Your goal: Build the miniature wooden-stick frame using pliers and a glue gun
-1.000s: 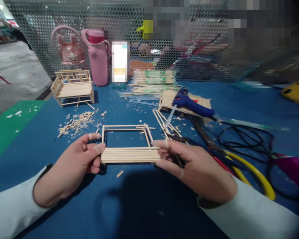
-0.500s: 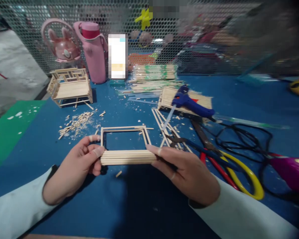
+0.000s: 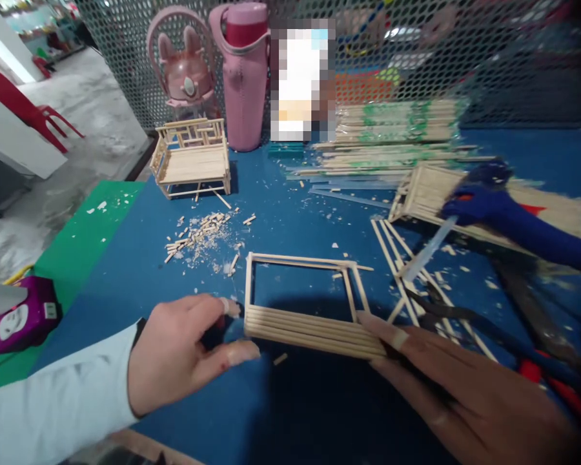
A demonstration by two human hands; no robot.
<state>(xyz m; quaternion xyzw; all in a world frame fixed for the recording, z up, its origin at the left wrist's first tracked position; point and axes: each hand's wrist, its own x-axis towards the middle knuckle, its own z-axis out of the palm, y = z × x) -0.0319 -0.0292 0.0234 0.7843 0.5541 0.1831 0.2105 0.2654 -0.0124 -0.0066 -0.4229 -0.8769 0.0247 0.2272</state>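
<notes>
Beyond blue tabletop, seemingly concrete floor | left hand spread | right hand pinching frame

Your blue tabletop, a miniature stick bench toward your far left, cut wood bits before it, a pink bottle beyond, loose sticks to your right

Your right hand hides part of the stick frame; the right edge crops your blue glue gun; pixelation masks the lit screen.
</notes>
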